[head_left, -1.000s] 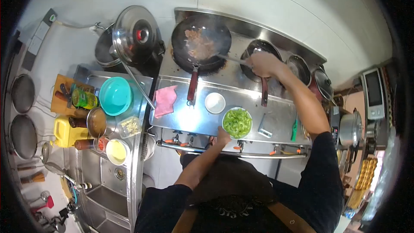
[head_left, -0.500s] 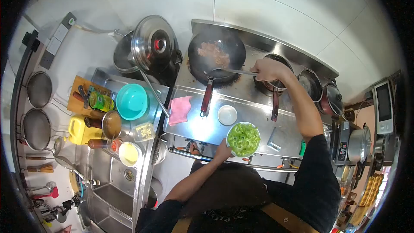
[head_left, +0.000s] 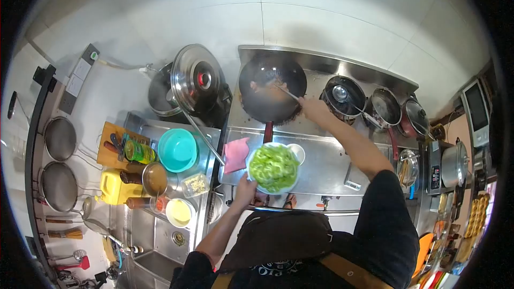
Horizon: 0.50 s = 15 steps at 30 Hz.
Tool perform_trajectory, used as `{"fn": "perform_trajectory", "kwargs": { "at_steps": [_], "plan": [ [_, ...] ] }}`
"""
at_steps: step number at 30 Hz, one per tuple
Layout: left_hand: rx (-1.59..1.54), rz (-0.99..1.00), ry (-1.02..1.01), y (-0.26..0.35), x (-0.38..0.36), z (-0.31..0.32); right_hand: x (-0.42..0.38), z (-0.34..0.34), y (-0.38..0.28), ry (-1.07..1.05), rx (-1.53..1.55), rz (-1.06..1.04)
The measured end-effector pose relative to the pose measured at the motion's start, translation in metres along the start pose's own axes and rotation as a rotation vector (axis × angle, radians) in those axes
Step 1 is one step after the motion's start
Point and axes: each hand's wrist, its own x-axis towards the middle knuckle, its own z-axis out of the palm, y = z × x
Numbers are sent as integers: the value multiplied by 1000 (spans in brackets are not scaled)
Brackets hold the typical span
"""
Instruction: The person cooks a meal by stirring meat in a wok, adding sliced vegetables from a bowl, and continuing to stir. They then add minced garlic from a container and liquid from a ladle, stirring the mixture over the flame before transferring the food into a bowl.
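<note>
My left hand (head_left: 246, 190) grips the rim of a white bowl (head_left: 258, 185) heaped with sliced green peppers (head_left: 274, 168). The bowl is in front of the stove, overlapping the end of the wok's handle (head_left: 268, 132) and part of a small white bowl (head_left: 299, 153) in this view. Closed around the handle of a wok spatula (head_left: 290, 94), my right hand (head_left: 315, 111) is at the right rim of the dark wok (head_left: 249, 104). The spatula's head is hidden among browned meat pieces (head_left: 267, 86) and steam.
Right of the wok, a pan (head_left: 327, 96) has a ladle (head_left: 340, 93) in it, beside more pans. A pink cloth (head_left: 236, 155) lies on the steel counter. Leftward are a lidded pot (head_left: 190, 83), a turquoise basin (head_left: 176, 150), a yellow jug (head_left: 113, 186) and a sink (head_left: 159, 265).
My left hand has brought the bowl of green peppers leftward, towards the wok's handle. My right hand has moved left with the spatula, whose handle now slants more steeply. The head view has shifted.
</note>
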Motion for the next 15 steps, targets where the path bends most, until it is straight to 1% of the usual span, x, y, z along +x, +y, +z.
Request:
{"fn": "perform_trajectory", "kwargs": {
  "at_steps": [2,4,5,6,8,9,10,11,12,13,15],
  "plan": [
    [-268,69,10,-9,25,-20,-28,-29,10,-73,-66,-8],
    [-299,100,88,-5,53,-43,-57,-59,16,-93,-121,-24],
    [-317,121,128,6,71,-47,-64,-69,19,-99,-152,-32],
    [-368,-61,162,65,60,-46,-71,-68,19,-97,-151,-26],
    [44,266,274,8,142,-78,-84,-61,11,-97,-138,-5],
    [-138,166,280,91,112,-58,-87,-53,2,-98,-112,21],
    [28,348,266,41,182,-85,-82,-31,4,-66,-23,44],
    [-77,250,272,90,175,-70,-73,-1,9,-30,67,68],
    [25,233,281,100,203,-73,-70,14,12,9,156,91],
    [191,241,329,122,217,-68,-74,12,8,48,217,158],
    [817,299,499,141,278,-62,-92,0,-4,116,338,279]
  ]
}}
